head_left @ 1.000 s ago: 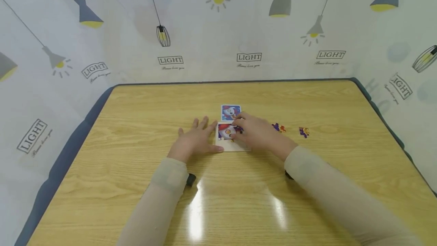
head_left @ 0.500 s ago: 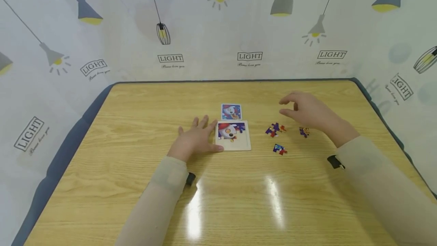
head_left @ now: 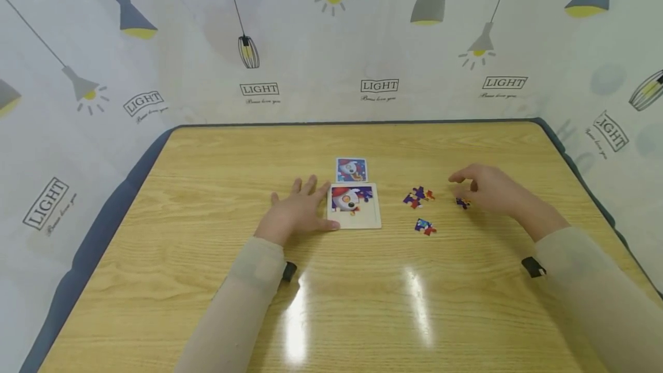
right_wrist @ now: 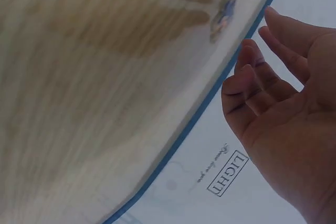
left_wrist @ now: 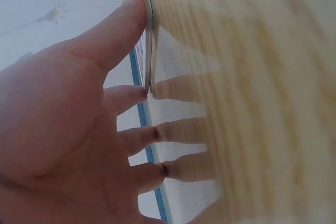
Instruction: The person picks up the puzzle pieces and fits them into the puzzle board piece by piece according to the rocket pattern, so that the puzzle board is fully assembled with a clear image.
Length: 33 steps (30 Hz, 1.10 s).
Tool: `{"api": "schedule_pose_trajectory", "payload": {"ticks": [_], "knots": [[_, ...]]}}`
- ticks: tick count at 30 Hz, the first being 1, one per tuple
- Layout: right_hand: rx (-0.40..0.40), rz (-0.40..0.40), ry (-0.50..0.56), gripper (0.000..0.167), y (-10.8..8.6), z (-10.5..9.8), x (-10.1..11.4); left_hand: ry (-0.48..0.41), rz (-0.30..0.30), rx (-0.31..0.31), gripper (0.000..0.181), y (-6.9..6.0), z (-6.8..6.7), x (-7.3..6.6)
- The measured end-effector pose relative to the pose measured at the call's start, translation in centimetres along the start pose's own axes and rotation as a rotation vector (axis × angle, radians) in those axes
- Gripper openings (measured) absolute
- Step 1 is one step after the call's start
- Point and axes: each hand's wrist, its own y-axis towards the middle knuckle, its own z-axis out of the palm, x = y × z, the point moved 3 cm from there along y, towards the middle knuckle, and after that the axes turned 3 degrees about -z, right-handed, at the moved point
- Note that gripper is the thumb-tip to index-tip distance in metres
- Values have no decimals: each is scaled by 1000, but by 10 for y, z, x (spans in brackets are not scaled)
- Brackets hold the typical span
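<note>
A square puzzle board (head_left: 362, 220) lies mid-table, part of a clown-like picture filling its upper left. My left hand (head_left: 294, 213) rests beside it with fingers spread; the thumb lies on the board's lower left corner and the index fingertip touches its upper left edge. In the left wrist view the thumb (left_wrist: 118, 27) lies over the board's edge. My right hand (head_left: 489, 189) hovers just above a puzzle piece (head_left: 463, 203), which it partly covers. Thumb and index finger stand apart with nothing between them, and the other fingers are bent, as the right wrist view shows.
A small picture card (head_left: 351, 170) lies directly behind the board. To the board's right are a cluster of puzzle pieces (head_left: 417, 196) and another puzzle piece (head_left: 425, 226) nearer the front. A printed curtain (head_left: 311, 33) surrounds the wooden table (head_left: 233, 154).
My right hand has left the board and swung right, then lowered toward the rightmost puzzle piece. A purple piece now shows at the picture's upper right. My left hand stays put.
</note>
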Motion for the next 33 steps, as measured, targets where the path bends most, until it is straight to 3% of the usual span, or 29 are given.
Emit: {"api": "schedule_pose_trajectory", "payload": {"ticks": [15, 25, 33], "knots": [[1, 16, 14, 32, -9, 12, -18, -13, 1, -3, 105, 4, 2, 1], [20, 90, 24, 23, -9, 18, -18, -18, 1, -2, 105, 2, 0, 1], [71, 86, 42, 30, -12, 18, -18, -13, -4, 4, 104, -1, -2, -1]]}}
